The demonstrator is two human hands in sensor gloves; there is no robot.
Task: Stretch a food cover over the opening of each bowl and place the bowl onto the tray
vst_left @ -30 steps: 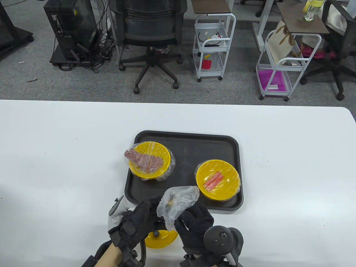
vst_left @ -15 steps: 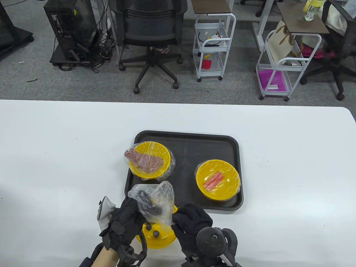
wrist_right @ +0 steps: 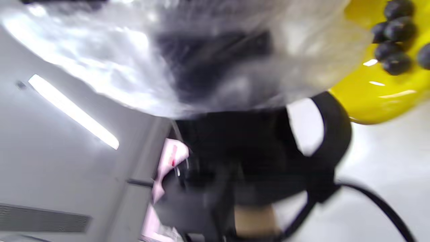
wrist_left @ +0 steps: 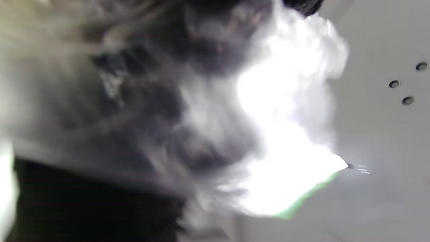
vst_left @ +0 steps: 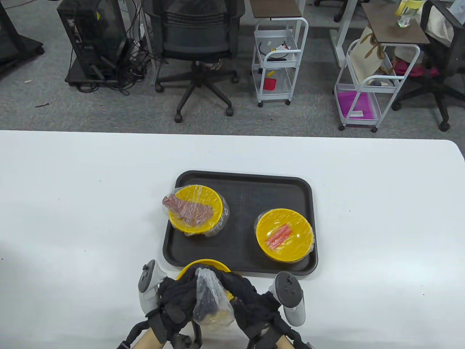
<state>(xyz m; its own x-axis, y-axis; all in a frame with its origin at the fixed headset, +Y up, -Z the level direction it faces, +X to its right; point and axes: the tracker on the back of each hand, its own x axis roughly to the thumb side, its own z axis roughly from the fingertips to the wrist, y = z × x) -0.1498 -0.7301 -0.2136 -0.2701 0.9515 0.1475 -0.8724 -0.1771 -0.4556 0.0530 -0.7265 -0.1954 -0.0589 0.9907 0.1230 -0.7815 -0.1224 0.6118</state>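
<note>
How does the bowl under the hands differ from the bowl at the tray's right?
The near bowl sits on the table, off the tray; the right bowl is on it. The right bowl's film is stretched flat; the near bowl's food cover is still bunched. Both are yellow.

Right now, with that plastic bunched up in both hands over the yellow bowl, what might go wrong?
The food cover is crumpled between the left hand and right hand, so it may catch only part of the rim. The third bowl sits partly under the hands, close to the tray edge; a pull could nudge it. The dark berries inside might roll out if it tips.
</note>
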